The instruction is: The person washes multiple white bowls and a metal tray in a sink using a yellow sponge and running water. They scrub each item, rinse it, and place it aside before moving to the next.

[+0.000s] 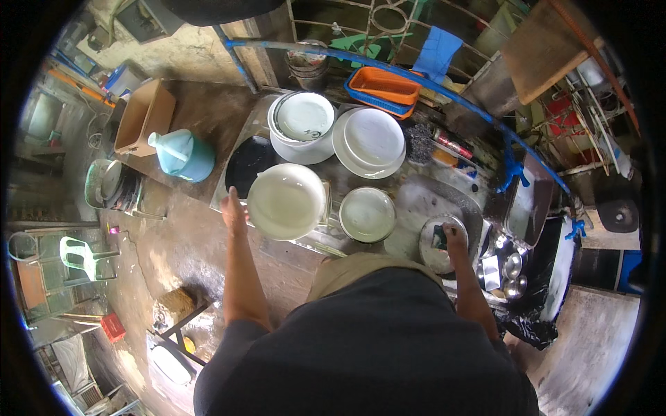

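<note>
My left hand [235,212] is at the left rim of a large white bowl [286,202], its thumb raised; the fingers are partly hidden. My right hand [455,236] holds a dark green scouring pad [439,237] against a white plate [433,260] in the sink basin. A smaller whitish bowl [367,214] stands between the large bowl and the basin. Behind them are a stack of white plates with a dark-patterned one on top [304,115] and a white bowl on a plate [374,136]. A black plate [251,165] lies partly behind the large bowl.
Left of the metal sink top stand a jug of blue-green liquid [186,156] and a cardboard box [145,118]. Orange and blue baskets [384,86] sit at the back. A blue pipe [416,70] crosses above, with a blue tap [513,170]. Metal bowls [513,265] lie to the right.
</note>
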Demonstrator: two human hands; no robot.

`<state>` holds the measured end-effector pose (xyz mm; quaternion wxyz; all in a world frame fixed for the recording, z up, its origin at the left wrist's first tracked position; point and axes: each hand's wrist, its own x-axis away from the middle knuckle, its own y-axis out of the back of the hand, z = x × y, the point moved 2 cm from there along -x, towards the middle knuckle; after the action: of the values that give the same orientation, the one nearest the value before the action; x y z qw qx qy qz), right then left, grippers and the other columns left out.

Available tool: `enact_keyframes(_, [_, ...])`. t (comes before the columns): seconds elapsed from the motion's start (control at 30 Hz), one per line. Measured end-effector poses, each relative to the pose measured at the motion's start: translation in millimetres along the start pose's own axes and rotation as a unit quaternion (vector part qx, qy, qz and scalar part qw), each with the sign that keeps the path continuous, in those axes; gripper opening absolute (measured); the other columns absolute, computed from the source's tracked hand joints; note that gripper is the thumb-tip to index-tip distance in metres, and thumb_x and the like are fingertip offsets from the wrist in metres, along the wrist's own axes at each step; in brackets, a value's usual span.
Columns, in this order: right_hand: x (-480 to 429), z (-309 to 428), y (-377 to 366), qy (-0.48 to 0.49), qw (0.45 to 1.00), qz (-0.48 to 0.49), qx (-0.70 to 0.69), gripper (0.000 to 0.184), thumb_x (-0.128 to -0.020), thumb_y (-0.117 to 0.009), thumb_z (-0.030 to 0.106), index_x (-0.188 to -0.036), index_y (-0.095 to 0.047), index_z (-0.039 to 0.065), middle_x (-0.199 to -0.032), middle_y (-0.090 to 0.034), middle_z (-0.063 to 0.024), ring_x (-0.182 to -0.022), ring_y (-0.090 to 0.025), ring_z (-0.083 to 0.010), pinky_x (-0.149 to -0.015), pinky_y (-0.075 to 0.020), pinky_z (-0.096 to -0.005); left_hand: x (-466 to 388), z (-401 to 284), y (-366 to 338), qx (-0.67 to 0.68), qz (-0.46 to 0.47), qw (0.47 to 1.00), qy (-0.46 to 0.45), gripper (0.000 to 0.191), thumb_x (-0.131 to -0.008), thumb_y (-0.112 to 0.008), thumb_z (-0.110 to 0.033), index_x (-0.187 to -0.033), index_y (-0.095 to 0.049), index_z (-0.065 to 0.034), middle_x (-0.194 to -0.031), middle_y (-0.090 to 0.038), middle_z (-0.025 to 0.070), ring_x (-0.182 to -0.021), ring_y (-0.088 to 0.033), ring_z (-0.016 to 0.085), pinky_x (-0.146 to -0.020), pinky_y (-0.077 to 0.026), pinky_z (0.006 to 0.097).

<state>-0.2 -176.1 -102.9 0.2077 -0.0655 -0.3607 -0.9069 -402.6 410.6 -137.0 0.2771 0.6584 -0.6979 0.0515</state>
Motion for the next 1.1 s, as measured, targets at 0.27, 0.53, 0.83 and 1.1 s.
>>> enact_keyframes(0.27, [-15, 16, 41, -0.121, 0.972, -0.02, -0.199, 0.035, -0.102, -0.07, 0.039, -0.128, -0.065, 0.016, -0.122, -0.064, -0.008, -0.111, -0.065, -0.0225, -0.076, -0.064, -0.0447, -130, 30, 42, -0.102, 0.18, 0.957, -0.202, 0.039, -0.094, -0.074, -0.031, -0.121, -0.066, -0.0034, -0.112, -0.066, 0.0104, -0.09, -0.065, 0.027, -0.076, -0.059, 0.0387])
enact_keyframes(0.53, [-48, 23, 199, 0.078, 0.921, -0.364, -0.115, 0.042, -0.103, -0.069, 0.038, -0.118, -0.065, -0.001, -0.107, -0.072, -0.015, -0.099, -0.066, -0.0245, -0.09, -0.0522, -0.0401, -46, -67, 45, 0.216, 0.023, 0.973, -0.075, 0.035, -0.092, -0.06, -0.02, -0.12, -0.065, 0.0006, -0.109, -0.069, 0.0157, -0.097, -0.066, 0.029, -0.092, -0.06, 0.0432])
enact_keyframes(0.83, [-236, -158, 206, 0.039, 0.893, 0.071, 0.443, 0.032, -0.096, -0.06, 0.025, -0.11, -0.075, 0.0, -0.111, -0.075, -0.0271, -0.104, -0.073, -0.0408, -0.092, -0.0565, -0.0462, 133, -131, 33, 0.401, 0.221, 0.889, -0.004, 0.061, -0.078, -0.058, -0.013, -0.135, -0.061, 0.0054, -0.135, -0.067, 0.0235, -0.121, -0.067, 0.043, -0.106, -0.055, 0.0587])
enact_keyframes(1.1, [-102, 24, 176, 0.069, 0.957, -0.278, -0.032, 0.044, -0.097, -0.064, 0.034, -0.126, -0.063, 0.002, -0.108, -0.072, -0.0255, -0.098, -0.07, -0.0461, -0.09, -0.0524, -0.0561, 359, -83, -106, 0.398, 0.419, 0.816, 0.005, 0.061, -0.08, -0.056, -0.009, -0.14, -0.057, 0.0028, -0.14, -0.063, 0.0226, -0.132, -0.06, 0.044, -0.111, -0.047, 0.0742])
